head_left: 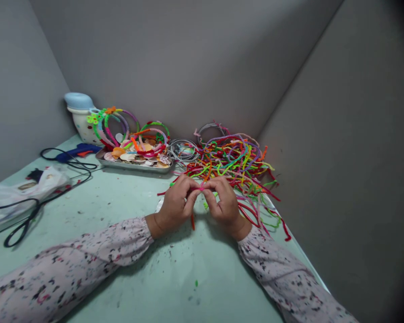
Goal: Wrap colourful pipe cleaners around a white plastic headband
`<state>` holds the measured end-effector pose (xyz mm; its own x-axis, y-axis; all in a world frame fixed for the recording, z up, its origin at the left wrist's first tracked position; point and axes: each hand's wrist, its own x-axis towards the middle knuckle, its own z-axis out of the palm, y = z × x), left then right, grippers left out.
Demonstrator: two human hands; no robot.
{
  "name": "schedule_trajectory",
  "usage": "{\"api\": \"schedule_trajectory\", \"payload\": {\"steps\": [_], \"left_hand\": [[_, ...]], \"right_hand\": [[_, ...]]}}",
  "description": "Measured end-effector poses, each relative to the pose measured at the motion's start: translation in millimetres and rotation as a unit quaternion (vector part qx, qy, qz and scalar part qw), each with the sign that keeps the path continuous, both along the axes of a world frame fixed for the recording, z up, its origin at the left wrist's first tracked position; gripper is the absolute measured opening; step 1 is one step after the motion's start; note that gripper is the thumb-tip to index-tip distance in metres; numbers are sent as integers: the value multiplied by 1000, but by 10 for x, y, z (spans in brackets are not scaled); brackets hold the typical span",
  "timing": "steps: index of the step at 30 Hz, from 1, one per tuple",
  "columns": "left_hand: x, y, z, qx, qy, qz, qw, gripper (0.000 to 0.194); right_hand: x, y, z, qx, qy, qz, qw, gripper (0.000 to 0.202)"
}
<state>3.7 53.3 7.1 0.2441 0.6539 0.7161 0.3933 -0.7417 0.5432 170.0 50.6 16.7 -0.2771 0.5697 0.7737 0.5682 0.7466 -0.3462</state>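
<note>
A pink pipe cleaner [202, 188] shows between my two hands, near the middle of the view. My left hand [177, 199] pinches it from the left with thumb and fingers. From the right, my right hand [221, 202] pinches it too, and the fingertips of both hands nearly meet. An orange pipe cleaner [193, 222] hangs down below my left fingers; whether it joins the pink one is hidden. Just behind the hands lies a tangled pile of colourful pipe cleaners [235, 157].
A metal tray [138, 168] of shells and pipe-cleaner-wrapped hoops stands behind on the left, beside a blue-lidded cup [82, 116]. Coiled grey wire [183, 151] lies right of the tray. A black cable [37, 204] and a white plastic bag [27, 193] lie far left. Grey walls enclose the table.
</note>
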Motion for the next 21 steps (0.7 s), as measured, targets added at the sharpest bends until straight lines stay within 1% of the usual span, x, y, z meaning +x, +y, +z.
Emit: {"api": "schedule_trajectory", "payload": {"steps": [4,10,16,21], "left_hand": [[-3,-15,17,-2,-4,-9,1000,5],[-1,-10,22,-1,-5,-2,1000,6],[2,-2,8,1,-1,2,1000,5],[8,-4,9,-3,-4,3,1000,5]], "right_hand": [[7,5,-6,5,-9,3,1000,9],[5,9,-5,8,-9,-2,1000,11],[-6,1,18,-6,-5,-3,1000,10],[-17,-17,46,-36,13,19,999,11]]}}
